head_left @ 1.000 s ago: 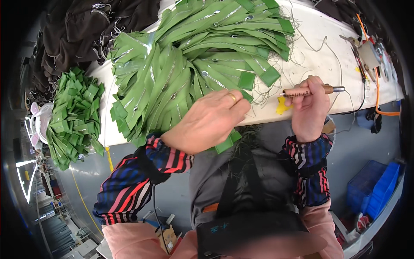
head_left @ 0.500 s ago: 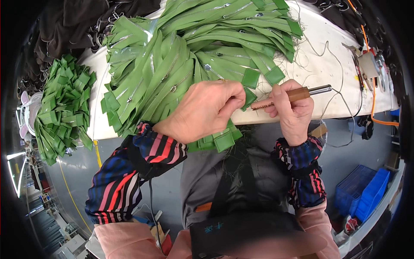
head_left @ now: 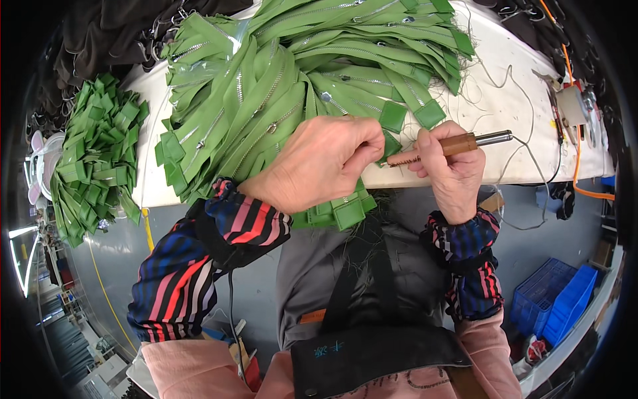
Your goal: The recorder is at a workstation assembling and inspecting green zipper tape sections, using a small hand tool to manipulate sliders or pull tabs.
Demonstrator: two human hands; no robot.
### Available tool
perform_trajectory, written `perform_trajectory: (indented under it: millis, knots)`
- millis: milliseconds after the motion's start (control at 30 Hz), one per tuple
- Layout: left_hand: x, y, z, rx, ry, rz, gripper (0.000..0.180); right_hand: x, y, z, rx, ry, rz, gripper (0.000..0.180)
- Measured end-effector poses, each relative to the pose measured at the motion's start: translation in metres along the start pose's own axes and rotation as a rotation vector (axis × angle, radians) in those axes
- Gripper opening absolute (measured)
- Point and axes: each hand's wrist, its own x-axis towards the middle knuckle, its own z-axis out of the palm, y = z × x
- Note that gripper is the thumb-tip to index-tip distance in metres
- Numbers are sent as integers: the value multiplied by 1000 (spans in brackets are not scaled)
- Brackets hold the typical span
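Note:
A pen-shaped tool with a brown wooden handle (head_left: 457, 144) is in the grip of my right hand (head_left: 452, 176), its metal shaft pointing right and its thin coiled end pointing left. My left hand (head_left: 319, 159) is closed in a pinch close to that coiled end, beside a green tab; what the fingertips hold is too small to make out. Beneath and beyond it spreads a large heap of green zippers (head_left: 266, 100) with silver teeth and square end tabs. Several green tabs (head_left: 349, 211) hang over the table's front edge below my left wrist.
The pale table (head_left: 492, 159) carries loose threads and a grey cord (head_left: 512, 100). More green tabbed strips (head_left: 100, 159) hang at the left. Dark fabric pieces (head_left: 113, 33) lie at the far left. Blue crates (head_left: 555, 299) stand on the floor at right.
The whole view has shifted slightly. My left pinch and the tool in my right hand keep almost the same position close to each other.

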Motion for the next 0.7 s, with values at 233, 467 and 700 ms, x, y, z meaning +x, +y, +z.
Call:
perform_trajectory:
  millis: [233, 467, 700]
  knots:
    - [0, 1, -1, 6, -6, -9, 4, 1, 1, 0, 26, -9, -24, 11]
    - [0, 1, -1, 10, -11, -20, 4, 1, 2, -1, -29, -27, -39, 13]
    - [0, 3, -7, -17, -20, -24, 3, 1, 5, -4, -71, -4, -103, 14]
